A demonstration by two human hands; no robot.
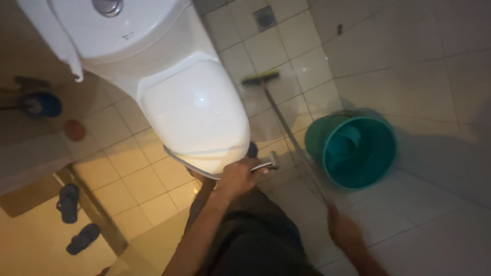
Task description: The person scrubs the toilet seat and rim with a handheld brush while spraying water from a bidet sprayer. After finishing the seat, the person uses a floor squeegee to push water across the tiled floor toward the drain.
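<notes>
We stood over white toilet [194,110], lid shut. Our left hand [238,176] gripped spray nozzle [268,166] at bowl's front edge. Our right hand [345,230] closed round broom [263,82] handle, head on floor tiles near teal bucket [353,148]. Best keep nozzle low, aimed at bowl.

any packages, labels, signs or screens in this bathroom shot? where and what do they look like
No packages, signs or screens show.
Small dark mark: on the white toilet tank below the round silver flush button; too small to make out.
The left hand, the right hand and the teal bucket show no labels.
</notes>
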